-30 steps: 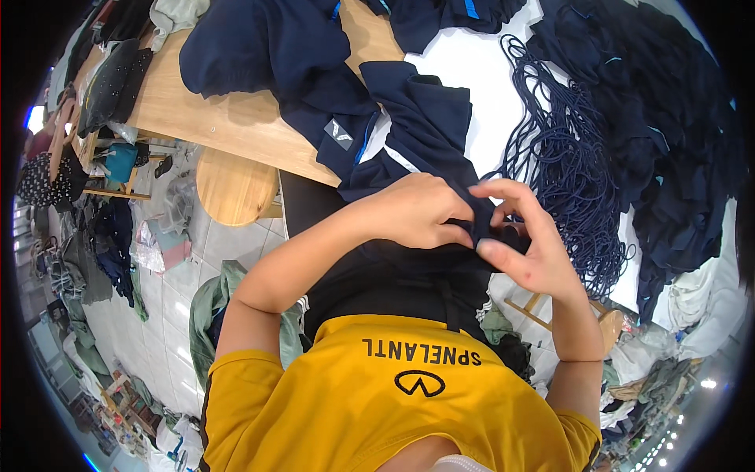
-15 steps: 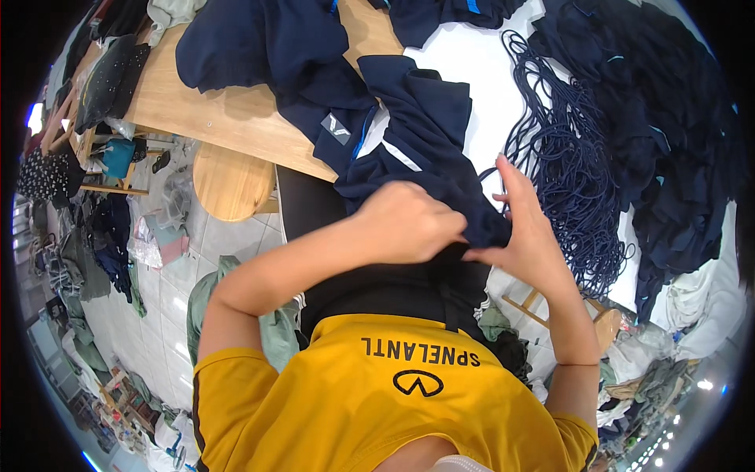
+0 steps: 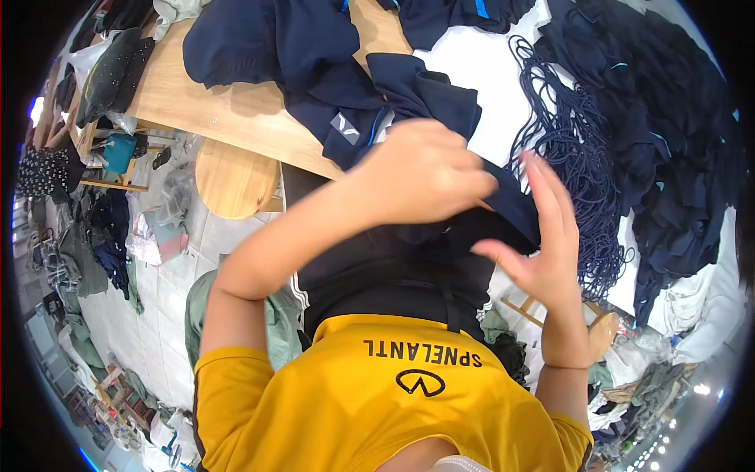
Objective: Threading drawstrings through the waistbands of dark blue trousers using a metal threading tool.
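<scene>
A navy garment (image 3: 425, 86) drapes from the table edge toward my lap, with a grey patch and a bright blue strip on it. My left hand (image 3: 436, 173) is curled into a fist above this garment, somewhat blurred. Whatever its fingers hold, if anything, is hidden. Facing it on the right, my right hand (image 3: 546, 236) has its thumb and fingers spread wide apart, and nothing shows between them. Dark cloth lies below and behind both hands. Just beyond my right hand hangs a thick bundle of navy cords (image 3: 570, 149).
A wooden table (image 3: 228, 118) carries more navy clothing (image 3: 275, 47) and a white surface (image 3: 487, 86). Dark garments (image 3: 684, 141) are heaped at the far right. A round wooden stool (image 3: 236, 177) stands left of me; clothes and bags litter the tiled floor (image 3: 157, 330).
My left fist has risen away from my body and slightly right. The right hand has shifted a little right, its fingers and thumb still spread.
</scene>
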Available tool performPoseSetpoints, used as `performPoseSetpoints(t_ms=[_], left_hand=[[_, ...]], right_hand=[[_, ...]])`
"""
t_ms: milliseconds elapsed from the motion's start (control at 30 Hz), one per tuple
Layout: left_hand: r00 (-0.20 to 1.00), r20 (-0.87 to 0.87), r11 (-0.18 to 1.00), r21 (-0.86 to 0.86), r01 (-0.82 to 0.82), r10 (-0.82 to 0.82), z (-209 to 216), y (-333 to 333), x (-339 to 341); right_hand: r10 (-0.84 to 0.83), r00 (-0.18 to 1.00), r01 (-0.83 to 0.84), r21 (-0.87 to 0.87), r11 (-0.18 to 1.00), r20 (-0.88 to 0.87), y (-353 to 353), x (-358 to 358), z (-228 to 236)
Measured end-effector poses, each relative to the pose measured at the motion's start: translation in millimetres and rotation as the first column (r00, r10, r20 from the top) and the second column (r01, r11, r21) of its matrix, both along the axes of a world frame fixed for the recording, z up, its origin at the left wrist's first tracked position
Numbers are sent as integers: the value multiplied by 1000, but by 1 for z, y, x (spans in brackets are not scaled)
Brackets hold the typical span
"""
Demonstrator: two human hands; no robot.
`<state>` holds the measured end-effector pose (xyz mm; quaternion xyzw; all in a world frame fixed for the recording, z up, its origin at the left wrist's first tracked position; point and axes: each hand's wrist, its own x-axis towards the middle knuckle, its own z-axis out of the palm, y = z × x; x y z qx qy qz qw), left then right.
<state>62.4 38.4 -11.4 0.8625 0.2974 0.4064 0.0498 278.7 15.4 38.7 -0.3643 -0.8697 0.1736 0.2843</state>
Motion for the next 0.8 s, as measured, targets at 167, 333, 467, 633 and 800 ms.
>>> performPoseSetpoints(t_ms=[167,333,467,633,800], left_hand=[[948,241,442,-841,311,-208,-12,-3,-3],[918,395,-230,-894,384,-5,-40,-19,-17],[906,413,-131,-897,422,88,-40,-23,-9],[864,496,-164,-849,503,86,-47,-21,-2],[833,531,-101,-830,548,154,-45,-26,3]], right_hand=[[-106,993,117,-405,907,49,14,38,-1],[-160,984,105,-477,873,-76,10,55,-18],[-237,964,174,-379,909,-124,7,44,-34],[-258,951,183,-365,913,-169,6,37,-39],[-313,917,168,-473,865,-247,4,41,-53]])
